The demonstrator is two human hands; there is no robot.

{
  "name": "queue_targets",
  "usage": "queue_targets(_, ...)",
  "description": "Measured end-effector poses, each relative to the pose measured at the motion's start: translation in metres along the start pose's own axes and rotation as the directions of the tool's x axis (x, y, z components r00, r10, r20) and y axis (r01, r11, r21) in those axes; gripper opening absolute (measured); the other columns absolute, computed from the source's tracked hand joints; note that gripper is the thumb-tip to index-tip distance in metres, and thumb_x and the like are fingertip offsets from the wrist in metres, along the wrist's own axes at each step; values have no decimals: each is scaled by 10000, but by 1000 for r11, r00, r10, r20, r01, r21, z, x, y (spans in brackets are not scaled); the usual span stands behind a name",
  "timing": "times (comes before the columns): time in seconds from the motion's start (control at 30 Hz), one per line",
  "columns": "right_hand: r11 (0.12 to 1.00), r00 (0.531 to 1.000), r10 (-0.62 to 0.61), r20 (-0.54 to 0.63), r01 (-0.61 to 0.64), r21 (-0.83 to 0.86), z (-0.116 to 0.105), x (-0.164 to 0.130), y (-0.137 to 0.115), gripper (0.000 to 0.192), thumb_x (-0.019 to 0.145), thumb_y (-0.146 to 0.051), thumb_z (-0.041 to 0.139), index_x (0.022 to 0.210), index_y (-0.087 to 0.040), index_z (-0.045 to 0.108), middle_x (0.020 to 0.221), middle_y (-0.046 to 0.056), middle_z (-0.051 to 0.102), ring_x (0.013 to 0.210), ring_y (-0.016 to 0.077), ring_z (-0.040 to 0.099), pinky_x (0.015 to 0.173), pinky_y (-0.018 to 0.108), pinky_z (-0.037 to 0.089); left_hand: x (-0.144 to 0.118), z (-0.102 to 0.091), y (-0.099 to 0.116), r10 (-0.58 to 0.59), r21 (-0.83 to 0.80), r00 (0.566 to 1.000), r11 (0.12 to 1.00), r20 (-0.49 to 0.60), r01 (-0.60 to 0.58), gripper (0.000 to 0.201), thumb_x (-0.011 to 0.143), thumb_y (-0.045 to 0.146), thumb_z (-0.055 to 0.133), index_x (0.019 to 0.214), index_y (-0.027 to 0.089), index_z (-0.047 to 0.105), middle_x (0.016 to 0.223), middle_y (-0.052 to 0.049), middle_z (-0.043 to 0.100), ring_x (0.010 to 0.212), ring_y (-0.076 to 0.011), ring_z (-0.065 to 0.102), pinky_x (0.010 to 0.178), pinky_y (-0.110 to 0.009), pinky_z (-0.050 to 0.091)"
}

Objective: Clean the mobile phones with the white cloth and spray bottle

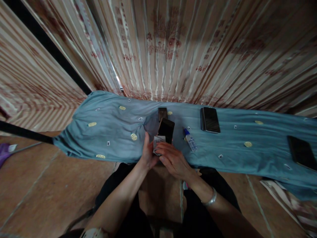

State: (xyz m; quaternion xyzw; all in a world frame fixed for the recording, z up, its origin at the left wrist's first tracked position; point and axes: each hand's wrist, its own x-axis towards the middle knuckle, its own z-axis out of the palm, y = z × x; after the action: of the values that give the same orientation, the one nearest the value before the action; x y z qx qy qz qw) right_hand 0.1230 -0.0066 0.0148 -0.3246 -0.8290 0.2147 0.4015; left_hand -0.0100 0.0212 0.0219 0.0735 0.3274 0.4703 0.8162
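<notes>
A phone with a dark screen [166,128] is tilted over the cloth-covered table, directly ahead of me. My left hand [149,153] grips its lower end from the left side, thumb pointing up and the other fingers hidden underneath. Over the phone's lower part lies a small pale grey piece that looks like a wipe [159,141]. My right hand [174,161] presses its bent fingers onto this piece from the right. Just beyond the phone's top edge sits a small dark square object [162,113]. To the right lies a clear bottle with a blue cap [190,140].
A blue-green patterned cloth [119,129] covers the long narrow table. Farther right are a stack of dark phone-like devices [210,119] and another flat dark device [301,152]. Striped curtains [168,66] hang right behind the table. A dark pole [52,49] slants down at left.
</notes>
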Motion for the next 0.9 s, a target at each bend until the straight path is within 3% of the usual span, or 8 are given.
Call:
queue_targets(0.2,998,999,48,-9,-49,-30,-5,0,7,319,1033,-327,393,1176,-219,657,1203,105,701,1246,232,615,1075,452,514,1,-2,-5,-21,14,994,1000,-104,23,666,969,637,306,1135,122,694,937,-113,735,1051,-253,676,972,-374,504)
queue_targets(0.37,993,997,71,-39,-75,-86,-9,0,16,352,1039,-351,379,1209,-197,647,1237,122,689,1273,235,597,1093,454,503,0,3,-10,-21,36,998,999,-67,23,639,985,598,294,1108,127,708,890,-106,740,1075,-277,673,966,-381,504)
queue_targets(0.53,984,992,114,-53,-120,-130,-10,1,25,390,1040,-377,368,1290,-213,617,1313,119,657,1315,245,566,1123,477,475,0,1,-15,-33,62,999,998,-10,34,644,959,626,347,1263,151,657,1082,-130,747,1183,-339,628,1006,-439,487)
queue_targets(0.9,953,976,176,-131,-202,-224,-14,2,51,447,1040,-406,356,1351,-170,573,1390,164,596,1365,260,515,1149,499,438,-5,7,-24,-84,84,996,993,10,83,627,989,587,302,1327,165,619,1119,-121,743,1122,-294,671,981,-432,513)
